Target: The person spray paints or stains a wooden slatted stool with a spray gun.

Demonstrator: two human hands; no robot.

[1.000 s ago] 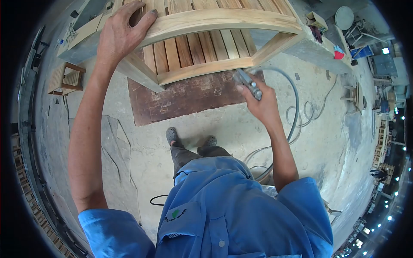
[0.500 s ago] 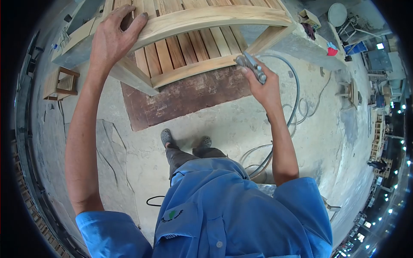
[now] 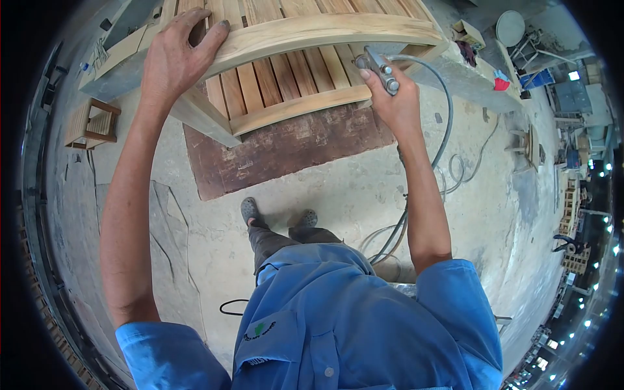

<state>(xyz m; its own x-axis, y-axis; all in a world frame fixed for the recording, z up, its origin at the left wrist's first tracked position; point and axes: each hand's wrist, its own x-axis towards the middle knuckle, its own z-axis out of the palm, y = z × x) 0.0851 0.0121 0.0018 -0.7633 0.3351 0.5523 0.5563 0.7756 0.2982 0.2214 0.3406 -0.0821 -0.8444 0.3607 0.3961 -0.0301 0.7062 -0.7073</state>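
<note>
A slatted wooden table (image 3: 325, 29) with a curved front rail and a lower slatted shelf (image 3: 299, 104) stands before me. My left hand (image 3: 172, 58) grips its near left corner, thumb and fingers apart over the top edge. In my right hand (image 3: 398, 97) is a metal spray gun (image 3: 378, 68), held just under the front rail near the right end of the shelf. A grey hose (image 3: 448, 123) runs from the gun and loops down past my right forearm. My fingers partly hide the gun's handle and trigger.
Under the table lies a brown sheet (image 3: 279, 156) on the concrete floor (image 3: 325, 188). A low ledge (image 3: 471, 78) at the right bears a cloth and a box. Hose coils (image 3: 390, 244) lie by my right side. A small slatted wooden piece (image 3: 93, 123) stands at left.
My right hand has moved up with the spray gun, from the shelf's front edge to just below the upper rail. My left hand stays on the table corner.
</note>
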